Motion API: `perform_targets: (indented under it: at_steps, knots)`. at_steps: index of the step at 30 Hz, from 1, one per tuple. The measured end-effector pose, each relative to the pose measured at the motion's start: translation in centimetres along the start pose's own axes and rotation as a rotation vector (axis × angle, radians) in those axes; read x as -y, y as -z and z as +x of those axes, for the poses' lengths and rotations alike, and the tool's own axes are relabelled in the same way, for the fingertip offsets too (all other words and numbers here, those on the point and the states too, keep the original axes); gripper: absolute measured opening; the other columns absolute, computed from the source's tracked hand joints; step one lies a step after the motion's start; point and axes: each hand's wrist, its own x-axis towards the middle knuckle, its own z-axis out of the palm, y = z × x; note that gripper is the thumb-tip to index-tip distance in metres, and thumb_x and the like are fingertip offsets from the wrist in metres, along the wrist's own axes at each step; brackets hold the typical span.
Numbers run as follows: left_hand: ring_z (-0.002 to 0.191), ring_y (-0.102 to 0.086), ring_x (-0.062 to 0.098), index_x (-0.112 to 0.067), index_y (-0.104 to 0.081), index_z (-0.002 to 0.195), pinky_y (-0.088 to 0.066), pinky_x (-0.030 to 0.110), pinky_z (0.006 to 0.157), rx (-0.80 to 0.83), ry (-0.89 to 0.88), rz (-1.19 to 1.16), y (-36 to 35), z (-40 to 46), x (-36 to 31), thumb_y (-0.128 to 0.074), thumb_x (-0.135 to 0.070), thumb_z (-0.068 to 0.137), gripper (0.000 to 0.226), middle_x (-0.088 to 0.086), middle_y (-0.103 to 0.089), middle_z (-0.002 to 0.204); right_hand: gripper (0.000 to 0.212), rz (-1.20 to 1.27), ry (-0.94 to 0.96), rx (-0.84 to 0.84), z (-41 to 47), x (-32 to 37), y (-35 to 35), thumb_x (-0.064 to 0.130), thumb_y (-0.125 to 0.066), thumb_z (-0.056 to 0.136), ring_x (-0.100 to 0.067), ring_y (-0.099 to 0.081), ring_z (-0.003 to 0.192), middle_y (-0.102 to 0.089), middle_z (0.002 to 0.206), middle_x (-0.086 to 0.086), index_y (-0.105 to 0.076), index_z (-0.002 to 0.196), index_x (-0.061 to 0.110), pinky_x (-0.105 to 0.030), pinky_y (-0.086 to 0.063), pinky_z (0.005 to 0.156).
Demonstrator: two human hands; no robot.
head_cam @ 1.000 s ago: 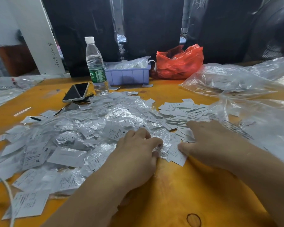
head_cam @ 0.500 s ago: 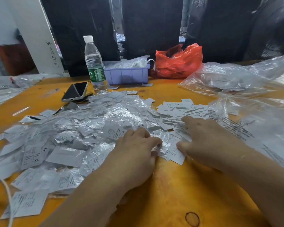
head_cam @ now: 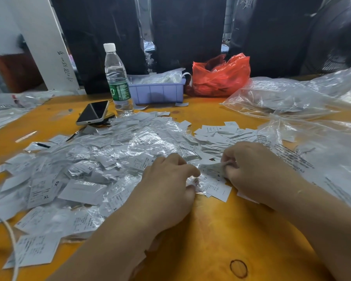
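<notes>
A wide heap of small white size labels in clear plastic sleeves covers the orange table. A patch of bare paper labels lies to its right. My left hand rests on the heap's near edge with its fingers curled down onto a crinkled sleeve. My right hand sits just to the right of it and pinches one white label between thumb and fingers, lifted slightly off the pile.
A water bottle, a phone, a lilac tray and a red plastic bag stand behind the heap. Large clear bags spread over the right side. A white cable crosses the near left.
My right hand has drawn back from the bare labels toward the left hand and closed its fingers on one label. The left hand has hardly moved.
</notes>
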Motion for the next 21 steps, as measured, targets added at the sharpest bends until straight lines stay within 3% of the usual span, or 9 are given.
perform_targets:
  at_steps: [4,8,11,14,18,21]
  knots:
    - [0.123,-0.036,0.008,-0.038,-0.06,0.118,-0.032,0.035,0.106,-0.082,0.03,-0.118,0.39,-0.08,-0.32,-0.05,-0.038,0.094,0.026,-0.018,-0.046,0.121,0.017,0.164,0.083,-0.118,0.05,0.2,0.25,0.01,-0.056,0.089,-0.011,-0.057,0.076,-0.064,0.077,0.003,-0.068,0.077,0.013,-0.031,-0.05,0.067]
    - [0.121,-0.039,0.005,-0.039,-0.053,0.125,-0.034,0.029,0.102,-0.177,0.042,-0.188,0.49,-0.07,-0.37,-0.056,-0.044,0.091,0.035,-0.02,-0.047,0.12,0.018,0.413,0.08,-0.065,-0.05,0.33,0.43,0.006,-0.064,0.085,-0.008,-0.053,0.059,-0.062,0.069,0.005,-0.063,0.071,0.017,-0.017,-0.042,0.048]
    - [0.118,-0.041,0.004,-0.039,-0.041,0.136,-0.036,0.027,0.097,-0.24,0.047,-0.205,0.34,-0.05,-0.25,-0.062,-0.044,0.087,0.054,-0.022,-0.043,0.118,0.021,0.624,0.08,0.022,-0.09,0.52,0.72,-0.002,-0.071,0.077,-0.003,-0.049,0.053,-0.06,0.066,0.001,-0.063,0.074,0.017,-0.018,-0.04,0.05]
    - [0.114,-0.041,0.001,-0.04,-0.037,0.138,-0.034,0.02,0.089,-0.251,0.067,-0.255,0.37,0.03,-0.19,-0.065,-0.044,0.086,0.059,-0.022,-0.044,0.119,0.033,0.77,0.119,0.12,-0.18,0.71,0.96,-0.007,-0.073,0.075,-0.019,-0.062,0.065,-0.069,0.079,-0.005,-0.065,0.092,0.02,-0.029,-0.053,0.061]
    - [0.091,-0.051,-0.005,-0.036,-0.059,0.096,-0.034,0.012,0.067,-0.245,0.085,-0.377,0.78,0.05,-0.39,-0.064,-0.037,0.089,0.008,-0.021,-0.056,0.097,0.046,0.818,0.112,0.139,-0.14,0.66,0.88,-0.01,-0.072,0.074,-0.013,-0.066,0.069,-0.069,0.086,-0.004,-0.064,0.105,0.022,-0.033,-0.057,0.066]
    - [0.056,-0.05,0.001,-0.026,-0.06,0.079,-0.035,0.014,0.046,-0.255,0.081,-0.485,0.95,-0.03,-0.35,-0.064,-0.031,0.089,0.012,-0.017,-0.057,0.064,0.041,0.732,0.132,0.075,-0.23,0.6,0.69,-0.008,-0.069,0.077,-0.015,-0.064,0.073,-0.066,0.09,0.004,-0.066,0.103,0.024,-0.036,-0.057,0.066]
